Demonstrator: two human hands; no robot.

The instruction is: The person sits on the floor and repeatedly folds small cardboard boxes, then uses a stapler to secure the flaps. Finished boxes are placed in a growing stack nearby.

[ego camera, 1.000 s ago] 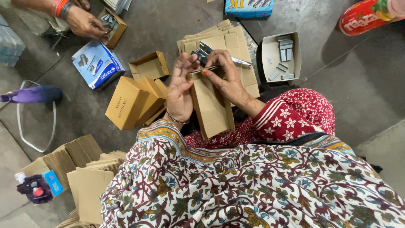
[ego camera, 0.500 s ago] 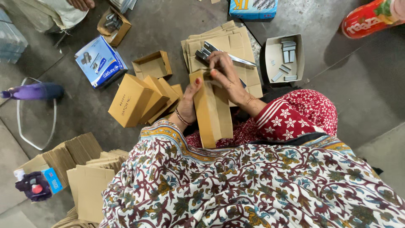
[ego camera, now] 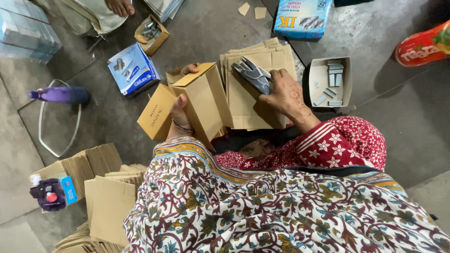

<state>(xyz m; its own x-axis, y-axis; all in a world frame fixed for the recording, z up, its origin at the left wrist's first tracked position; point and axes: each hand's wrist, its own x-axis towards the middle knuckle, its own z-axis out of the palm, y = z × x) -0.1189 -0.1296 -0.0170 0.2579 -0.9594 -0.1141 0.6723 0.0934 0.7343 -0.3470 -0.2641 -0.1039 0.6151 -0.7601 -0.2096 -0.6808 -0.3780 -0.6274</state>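
A folded brown cardboard box (ego camera: 202, 104) is clasped by the left hand (ego camera: 180, 112), fingers wrapped around it. Just beside it, a metal stapler (ego camera: 253, 74) is gripped by the right hand (ego camera: 287, 96) above a stack of flat cartons (ego camera: 255, 115).

Box (ego camera: 202, 105): matt brown cardboard. Stapler (ego camera: 253, 74): shiny metal. Floor (ego camera: 375, 122): rough grey concrete. Bottle (ego camera: 63, 95): glossy plastic.
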